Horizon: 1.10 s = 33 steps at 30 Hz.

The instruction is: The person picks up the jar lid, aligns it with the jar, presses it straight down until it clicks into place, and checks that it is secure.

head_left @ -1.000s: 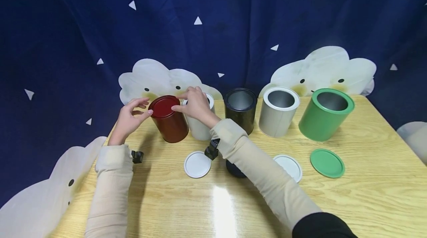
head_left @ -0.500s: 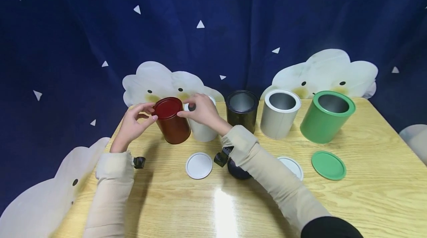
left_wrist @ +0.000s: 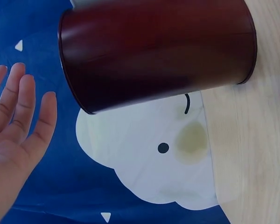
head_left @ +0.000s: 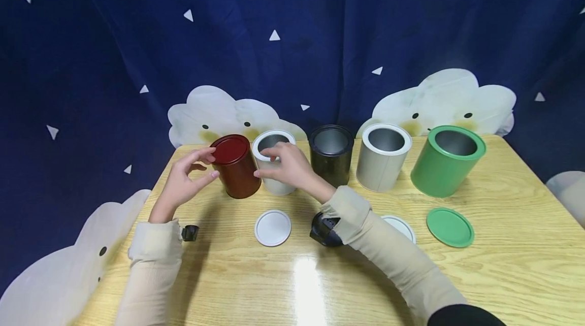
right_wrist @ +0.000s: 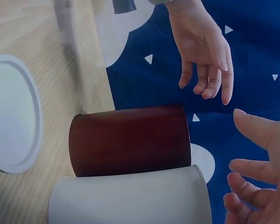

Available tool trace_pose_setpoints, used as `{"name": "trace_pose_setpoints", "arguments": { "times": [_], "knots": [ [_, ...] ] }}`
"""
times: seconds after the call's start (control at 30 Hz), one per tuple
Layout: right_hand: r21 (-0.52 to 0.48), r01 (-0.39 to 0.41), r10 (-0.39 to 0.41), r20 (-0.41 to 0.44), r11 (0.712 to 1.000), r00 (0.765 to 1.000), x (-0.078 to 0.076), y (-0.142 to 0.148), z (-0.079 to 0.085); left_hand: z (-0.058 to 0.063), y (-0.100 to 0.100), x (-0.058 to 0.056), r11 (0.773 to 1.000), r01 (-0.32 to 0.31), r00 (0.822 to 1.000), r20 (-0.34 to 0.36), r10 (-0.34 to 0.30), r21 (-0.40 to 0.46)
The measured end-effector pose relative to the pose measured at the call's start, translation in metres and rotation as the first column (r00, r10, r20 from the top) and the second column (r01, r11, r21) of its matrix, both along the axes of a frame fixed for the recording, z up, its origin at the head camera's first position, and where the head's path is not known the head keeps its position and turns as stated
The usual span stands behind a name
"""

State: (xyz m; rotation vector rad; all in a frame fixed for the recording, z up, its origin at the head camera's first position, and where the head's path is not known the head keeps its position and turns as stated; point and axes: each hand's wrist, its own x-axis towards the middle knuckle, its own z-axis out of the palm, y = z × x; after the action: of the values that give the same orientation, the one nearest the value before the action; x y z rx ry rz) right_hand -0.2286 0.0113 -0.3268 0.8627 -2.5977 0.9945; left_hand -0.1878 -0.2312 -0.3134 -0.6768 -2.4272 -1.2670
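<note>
A person's 2 bare hands reach over a wooden table [head_left: 228, 280] toward its far edge. The left hand [head_left: 183, 181] is raised beside a red can [head_left: 238, 177], thumb and fingers spread wide, tips pointing right; the wrist views show it apart from the can. The right hand [head_left: 294, 166], its forearm slanting in from the lower right, hovers before a white can [head_left: 280, 187], thumb and bent fingers well separated. The red can stands upright at the left end of a row of 5, a red lid [head_left: 230, 150] on top.
</note>
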Motion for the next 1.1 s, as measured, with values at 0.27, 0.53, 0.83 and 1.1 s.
{"name": "trace_pose_setpoints", "arguments": {
  "times": [0.27, 0.53, 0.83, 1.1],
  "knots": [
    [0.034, -0.016, 0.017, -0.023, 0.999, 1.0, 0.013, 0.014, -0.005, -0.011, 0.005, 0.011, 0.998, 0.053, 0.998, -0.028, -0.054, -0.042],
    [0.041, -0.034, 0.034, -0.007, 0.999, 0.999, 0.02, 0.024, -0.013, -0.019, 0.011, 0.022, 0.99, 0.103, 0.993, -0.04, -0.107, -0.095],
    [0.055, -0.035, 0.035, -0.003, 0.998, 0.999, 0.027, 0.036, -0.023, -0.043, 0.006, 0.018, 0.968, 0.161, 0.985, -0.026, -0.169, -0.194],
    [0.073, -0.048, 0.044, 0.055, 0.996, 0.998, 0.032, 0.043, -0.04, -0.074, 0.002, 0.011, 0.955, 0.217, 0.976, 0.074, -0.206, -0.203]
  ]
}}
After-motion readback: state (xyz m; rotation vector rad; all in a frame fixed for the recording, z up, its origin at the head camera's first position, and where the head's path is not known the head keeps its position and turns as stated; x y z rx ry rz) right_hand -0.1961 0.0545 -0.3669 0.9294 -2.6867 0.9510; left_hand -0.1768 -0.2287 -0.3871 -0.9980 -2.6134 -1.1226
